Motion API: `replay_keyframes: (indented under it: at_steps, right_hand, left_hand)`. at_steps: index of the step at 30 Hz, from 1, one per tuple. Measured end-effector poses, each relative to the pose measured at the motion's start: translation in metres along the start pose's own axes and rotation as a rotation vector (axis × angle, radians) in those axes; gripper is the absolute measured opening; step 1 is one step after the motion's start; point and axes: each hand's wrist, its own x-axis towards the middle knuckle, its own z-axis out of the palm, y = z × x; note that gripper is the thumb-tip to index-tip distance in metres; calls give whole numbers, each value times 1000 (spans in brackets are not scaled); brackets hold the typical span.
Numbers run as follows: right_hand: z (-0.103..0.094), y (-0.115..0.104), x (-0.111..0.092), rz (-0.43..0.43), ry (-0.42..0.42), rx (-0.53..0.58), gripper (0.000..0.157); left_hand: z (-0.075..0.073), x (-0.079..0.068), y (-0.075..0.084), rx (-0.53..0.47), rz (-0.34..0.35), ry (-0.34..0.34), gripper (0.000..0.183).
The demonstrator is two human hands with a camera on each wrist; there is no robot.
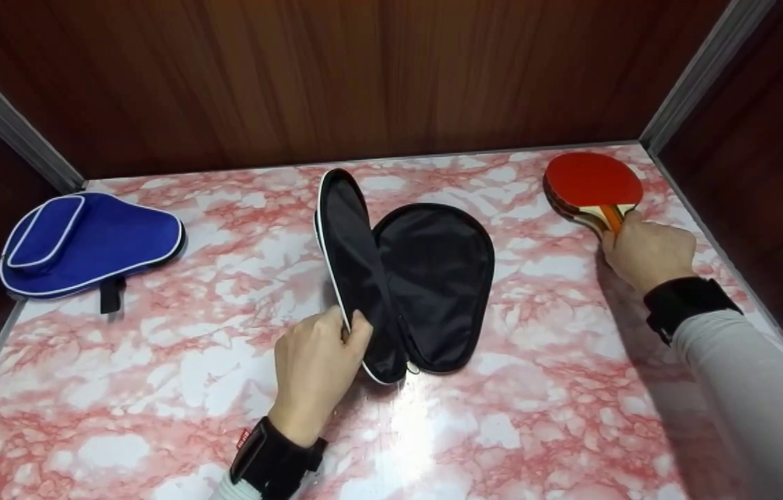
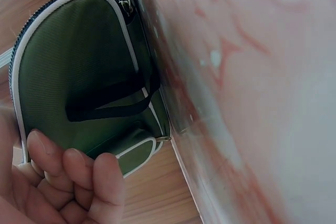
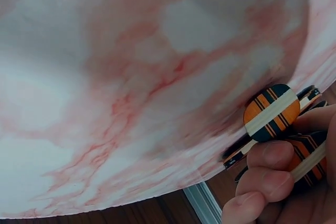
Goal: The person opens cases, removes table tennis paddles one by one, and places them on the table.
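My left hand (image 1: 318,357) pinches the edge of a raised cover of an unzipped paddle case (image 1: 436,278), thumb on the black inside. The case's other half lies flat, lining up. From the left wrist view, its outer side (image 2: 79,61) appears dark green with pale piping, a black strap loop and a small pocket. Over at the right, my right hand (image 1: 648,250) grips the handle of a red table tennis paddle (image 1: 593,180). Two striped handle ends, one handle (image 3: 272,113) beside the other (image 3: 310,163), show in the right wrist view, so a second paddle lies under the red one.
A blue paddle case (image 1: 121,236) with white piping, a pocket and a black strap lies at the far left. Dark wood panels (image 1: 364,76) wall the back and sides of the red-and-white marbled table (image 1: 225,430).
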Motion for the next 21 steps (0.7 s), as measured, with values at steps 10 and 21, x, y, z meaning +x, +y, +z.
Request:
replay_keyframes:
  at_steps: [10, 21]
  right_hand:
    - [-3, 3, 2, 2, -40, 29, 41]
    - [-7, 9, 6, 29, -191, 47, 44]
  left_hand:
    - [0, 0, 0, -4, 0, 6, 41]
    - [0, 0, 0, -7, 6, 10, 42]
